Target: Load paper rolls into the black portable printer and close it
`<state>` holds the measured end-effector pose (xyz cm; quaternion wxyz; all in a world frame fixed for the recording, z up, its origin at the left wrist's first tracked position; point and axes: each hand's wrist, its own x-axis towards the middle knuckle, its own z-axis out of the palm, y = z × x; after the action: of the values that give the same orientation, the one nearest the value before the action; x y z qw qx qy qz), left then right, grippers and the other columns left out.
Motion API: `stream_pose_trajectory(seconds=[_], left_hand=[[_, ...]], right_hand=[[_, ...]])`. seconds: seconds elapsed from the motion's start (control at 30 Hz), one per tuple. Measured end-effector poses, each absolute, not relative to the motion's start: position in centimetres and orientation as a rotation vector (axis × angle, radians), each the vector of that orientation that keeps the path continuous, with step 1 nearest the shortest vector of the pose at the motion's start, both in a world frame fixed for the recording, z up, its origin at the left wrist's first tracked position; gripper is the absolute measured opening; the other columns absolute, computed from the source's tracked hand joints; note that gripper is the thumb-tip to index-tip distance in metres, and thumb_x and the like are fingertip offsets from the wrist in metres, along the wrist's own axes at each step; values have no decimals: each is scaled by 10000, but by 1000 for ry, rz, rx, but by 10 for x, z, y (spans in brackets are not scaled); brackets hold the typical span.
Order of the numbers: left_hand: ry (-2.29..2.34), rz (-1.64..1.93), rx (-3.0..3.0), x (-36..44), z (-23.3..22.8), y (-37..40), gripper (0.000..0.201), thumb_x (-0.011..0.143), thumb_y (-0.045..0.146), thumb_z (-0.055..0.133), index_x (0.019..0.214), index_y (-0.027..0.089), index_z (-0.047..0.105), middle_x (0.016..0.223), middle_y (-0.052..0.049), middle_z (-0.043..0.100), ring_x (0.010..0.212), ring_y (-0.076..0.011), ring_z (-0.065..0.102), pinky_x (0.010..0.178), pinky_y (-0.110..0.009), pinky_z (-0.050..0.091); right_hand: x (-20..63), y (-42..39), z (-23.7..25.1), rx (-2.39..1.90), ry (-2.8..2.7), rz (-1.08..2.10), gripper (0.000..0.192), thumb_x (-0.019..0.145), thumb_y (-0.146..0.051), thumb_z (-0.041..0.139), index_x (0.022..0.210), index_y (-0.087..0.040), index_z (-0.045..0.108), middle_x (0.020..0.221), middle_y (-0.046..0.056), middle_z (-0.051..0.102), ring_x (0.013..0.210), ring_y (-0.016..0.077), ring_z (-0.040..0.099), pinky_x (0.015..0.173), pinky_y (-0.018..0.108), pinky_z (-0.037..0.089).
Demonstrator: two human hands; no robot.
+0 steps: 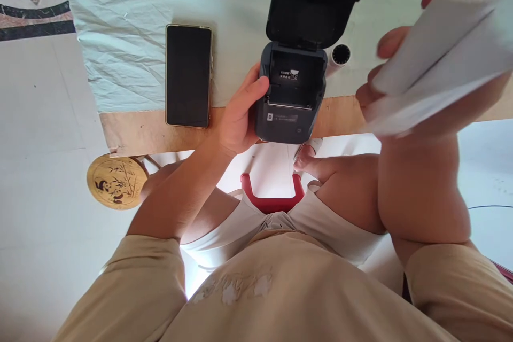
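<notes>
Curled around a white paper roll (428, 37), the right hand (452, 115) holds it in the air at the right of the scene; fingertips show along its left side, and the palm is mostly hidden behind paper. On the left, the left hand (240, 112) grips a dark printer (276, 128) by its left side, thumb laid at the rim of the open compartment (296, 88).

What matters most in space is the slant between roll and compartment: the compartment lies left of the roll and a little nearer, well apart from it, while the roll's long axis runs diagonally from far right to near left. The right hand alone has the roll; the left hand is beside the compartment.

Smooth, matte plastic forms the printer's rounded body, and its glossier black lid (308, 16) stands open toward the far side. The roll is a plain cylinder with a dark core hole, its loose sheet blurred along the near edge. A small pale cylinder (341, 54) with a black end sits just right of the printer. Wrinkled, pale green cloth (132, 53) covers the table, bare wood (156, 131) showing at its near edge; a flat, glossy phone (188, 75) lies to the left.
</notes>
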<state>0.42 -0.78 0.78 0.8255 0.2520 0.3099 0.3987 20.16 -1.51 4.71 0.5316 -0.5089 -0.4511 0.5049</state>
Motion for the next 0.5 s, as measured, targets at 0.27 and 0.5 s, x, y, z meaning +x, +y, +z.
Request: stream_pose_trajectory(seconds=[0.27,0.5], left_hand=[[696,852,531,8,5,-7,236,828,318,366,928,241,564,884,-6,610,1022,-196,585,713,-289,518],[649,905,526,11,7,-7,228,831,289,356,908,241,566,820,2,613,1074,-186,560,848,-329,496]], right_hand=[[219,10,7,-1551,-717,907,207,626,-362,459,743,-233,347,673,-34,401,417,41,262,371,232,126],[237,12,-6,-1645,-1328,323,232,668,-369,595,636,-218,422,612,-18,400,570,101,337,572,281,291]])
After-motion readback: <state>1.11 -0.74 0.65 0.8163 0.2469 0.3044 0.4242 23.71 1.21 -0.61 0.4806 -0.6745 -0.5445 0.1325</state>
